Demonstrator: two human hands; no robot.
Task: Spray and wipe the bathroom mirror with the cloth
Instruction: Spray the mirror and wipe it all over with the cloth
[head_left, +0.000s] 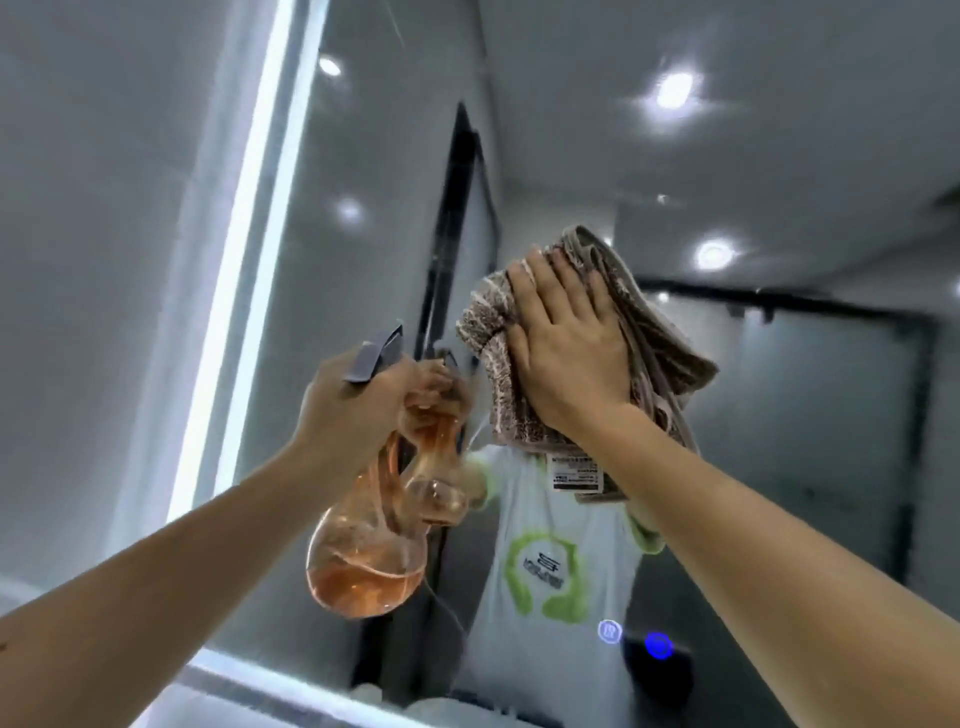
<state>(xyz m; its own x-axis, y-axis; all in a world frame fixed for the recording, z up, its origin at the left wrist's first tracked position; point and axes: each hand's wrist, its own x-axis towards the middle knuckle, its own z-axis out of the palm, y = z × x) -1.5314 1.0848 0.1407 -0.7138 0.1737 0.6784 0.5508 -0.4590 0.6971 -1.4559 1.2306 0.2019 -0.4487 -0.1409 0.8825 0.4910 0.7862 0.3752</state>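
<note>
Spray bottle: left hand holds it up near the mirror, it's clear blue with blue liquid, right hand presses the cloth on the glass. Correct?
Not quite: the head view shows the spray bottle is orange-tinted with orange liquid. Otherwise right: left hand holds it, right hand presses the cloth on the mirror.

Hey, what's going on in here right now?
A person is cleaning a bathroom mirror. The right hand presses a folded brown cloth flat against the glass, high up. The left hand holds an orange-tinted spray bottle beside it, nozzle toward the mirror, with some liquid left in the bottom. A lit strip runs down the mirror's left edge. Whether spray is coming out cannot be told.
</note>
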